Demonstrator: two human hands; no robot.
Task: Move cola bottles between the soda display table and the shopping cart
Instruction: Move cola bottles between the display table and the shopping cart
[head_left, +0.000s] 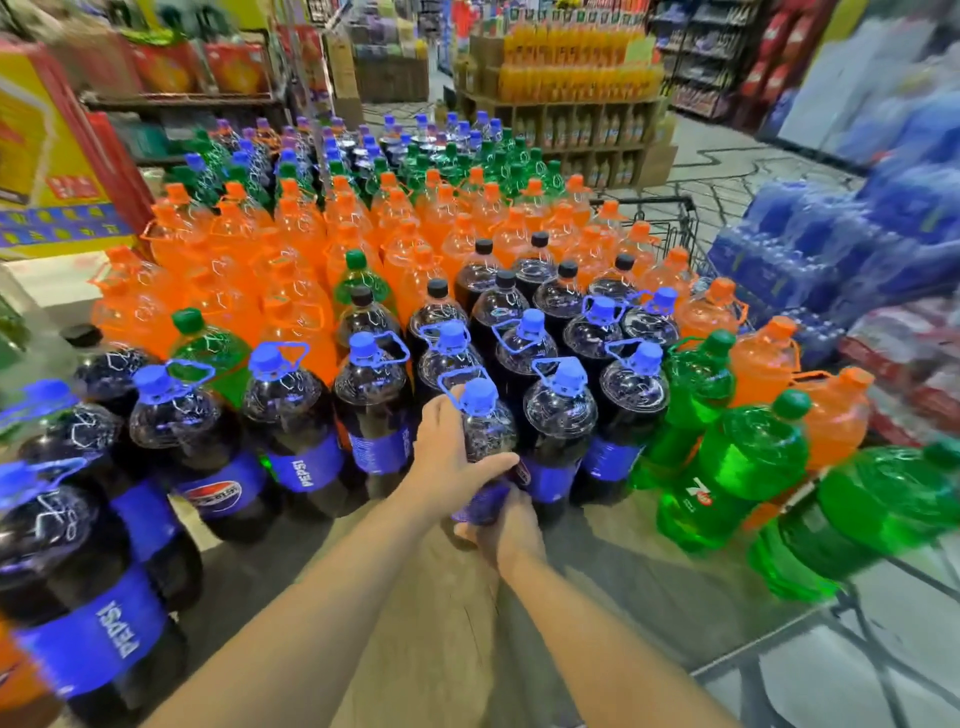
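Both grips grasp one cola bottle (485, 441) at the bench (415, 597) front edge.
Left hand (449, 457) wraps its shoulder; right hand (506, 530) clasps its lower body, hiding the base.

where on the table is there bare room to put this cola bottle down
Bare table shows at the near edge around both forearms, bordered by the blue-label cola bottles on the left and the green bottles on the right. Further back the bottles stand cap to cap, so there is no gap. The left hand and right hand grip the held bottle.
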